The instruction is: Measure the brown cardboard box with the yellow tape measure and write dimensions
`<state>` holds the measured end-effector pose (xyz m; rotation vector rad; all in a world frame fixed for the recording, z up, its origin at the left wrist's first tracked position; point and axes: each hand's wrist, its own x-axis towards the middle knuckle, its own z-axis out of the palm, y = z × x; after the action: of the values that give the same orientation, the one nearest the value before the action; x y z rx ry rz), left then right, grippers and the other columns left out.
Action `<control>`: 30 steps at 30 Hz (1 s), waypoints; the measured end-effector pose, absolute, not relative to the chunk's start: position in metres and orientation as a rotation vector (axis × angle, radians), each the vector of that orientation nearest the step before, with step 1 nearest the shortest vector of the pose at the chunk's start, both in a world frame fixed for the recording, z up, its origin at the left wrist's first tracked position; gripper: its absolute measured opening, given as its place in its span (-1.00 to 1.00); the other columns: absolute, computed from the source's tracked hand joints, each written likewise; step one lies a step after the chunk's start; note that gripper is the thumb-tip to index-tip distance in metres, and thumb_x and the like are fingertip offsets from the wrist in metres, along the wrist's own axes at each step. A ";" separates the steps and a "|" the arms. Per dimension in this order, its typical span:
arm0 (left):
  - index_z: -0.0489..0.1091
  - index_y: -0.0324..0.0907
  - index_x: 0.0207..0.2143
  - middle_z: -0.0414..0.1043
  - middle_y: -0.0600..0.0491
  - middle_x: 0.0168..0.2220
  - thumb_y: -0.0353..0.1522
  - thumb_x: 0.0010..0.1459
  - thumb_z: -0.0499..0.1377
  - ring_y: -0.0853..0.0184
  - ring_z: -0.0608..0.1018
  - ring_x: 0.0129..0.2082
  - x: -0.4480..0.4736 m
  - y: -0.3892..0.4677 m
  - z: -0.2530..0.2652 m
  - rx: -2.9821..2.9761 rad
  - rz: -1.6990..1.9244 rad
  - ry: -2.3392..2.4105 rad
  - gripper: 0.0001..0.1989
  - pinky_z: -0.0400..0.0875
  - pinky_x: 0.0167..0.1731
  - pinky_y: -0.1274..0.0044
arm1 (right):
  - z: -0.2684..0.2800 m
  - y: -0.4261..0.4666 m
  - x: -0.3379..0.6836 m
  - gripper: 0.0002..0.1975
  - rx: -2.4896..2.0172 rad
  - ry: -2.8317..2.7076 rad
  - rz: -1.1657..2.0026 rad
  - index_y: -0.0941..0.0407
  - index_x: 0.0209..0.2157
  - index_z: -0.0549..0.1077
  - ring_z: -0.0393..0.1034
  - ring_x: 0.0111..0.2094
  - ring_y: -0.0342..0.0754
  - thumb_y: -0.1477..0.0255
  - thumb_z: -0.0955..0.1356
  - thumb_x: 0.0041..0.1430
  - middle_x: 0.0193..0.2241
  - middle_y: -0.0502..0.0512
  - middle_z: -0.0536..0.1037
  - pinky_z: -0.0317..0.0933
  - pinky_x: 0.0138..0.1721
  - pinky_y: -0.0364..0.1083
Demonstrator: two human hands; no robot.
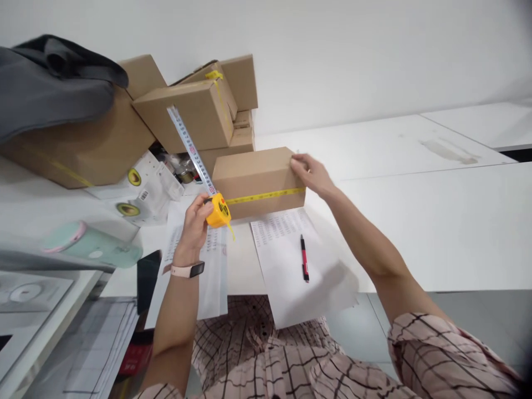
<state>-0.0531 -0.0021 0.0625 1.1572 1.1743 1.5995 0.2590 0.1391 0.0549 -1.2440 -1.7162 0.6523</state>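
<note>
In my left hand [197, 224] is a yellow tape measure [218, 210], its metal blade [192, 149] drawn out and pointing up and away to the left. My right hand [312, 173] grips the right end of a small brown cardboard box [257, 180], fingers on the top edge. Yellow tape runs along the box's near side. The tape measure's case is close to the left end of the box; whether they touch I cannot tell. Below the box lie printed sheets [286, 266], with a red and black pen [305, 257] on one.
Several cardboard boxes [183, 116] are stacked at the back left, beside a large box [95, 138] under a dark grey cloth item [54, 88]. A white avocado-print box [145, 191], a mint-green bottle [95, 244] and a dark phone-like object [148, 280] stand or lie left.
</note>
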 end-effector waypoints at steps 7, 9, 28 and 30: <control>0.50 -0.16 -0.24 0.52 0.07 -0.29 -0.20 -0.04 0.38 0.39 0.52 -0.40 -0.022 -0.009 0.088 1.218 1.545 1.088 -0.68 0.43 -0.42 0.61 | 0.099 0.143 0.294 -0.34 -1.470 -1.764 0.137 0.10 -0.21 0.49 0.44 -0.12 0.19 -0.20 0.15 0.27 -0.29 0.23 0.58 0.25 -0.04 0.15; 0.49 -0.17 -0.27 0.51 0.08 -0.31 -0.18 -0.05 0.38 0.39 0.51 -0.39 -0.016 -0.002 0.084 1.173 1.545 1.093 -0.67 0.43 -0.42 0.60 | 0.091 0.149 0.294 -0.36 -1.573 -1.745 0.118 0.10 -0.24 0.47 0.42 -0.11 0.21 -0.18 0.13 0.29 -0.30 0.25 0.57 0.25 -0.05 0.15; 0.46 -0.16 -0.21 0.49 0.05 -0.27 -0.15 -0.01 0.37 0.34 0.48 -0.36 0.094 -0.063 0.019 1.001 1.072 0.931 -0.63 0.36 -0.32 0.53 | 0.080 0.159 0.275 -0.61 -1.247 -1.964 0.036 0.06 -0.19 0.46 0.36 -0.16 0.19 0.23 0.08 0.43 -0.22 0.24 0.60 0.17 -0.05 0.15; 0.47 -0.16 -0.19 0.49 0.04 -0.25 -0.14 0.00 0.37 0.34 0.48 -0.34 0.094 -0.064 0.016 0.973 1.057 0.923 -0.62 0.35 -0.31 0.54 | 0.080 0.158 0.275 -0.60 -1.245 -1.980 0.038 0.07 -0.16 0.47 0.35 -0.16 0.20 0.24 0.07 0.43 -0.20 0.24 0.59 0.15 -0.03 0.16</control>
<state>0.0942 -0.0639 0.0158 0.9726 0.9225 1.0570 0.2746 0.1585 0.0804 -1.2447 -1.9803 0.0381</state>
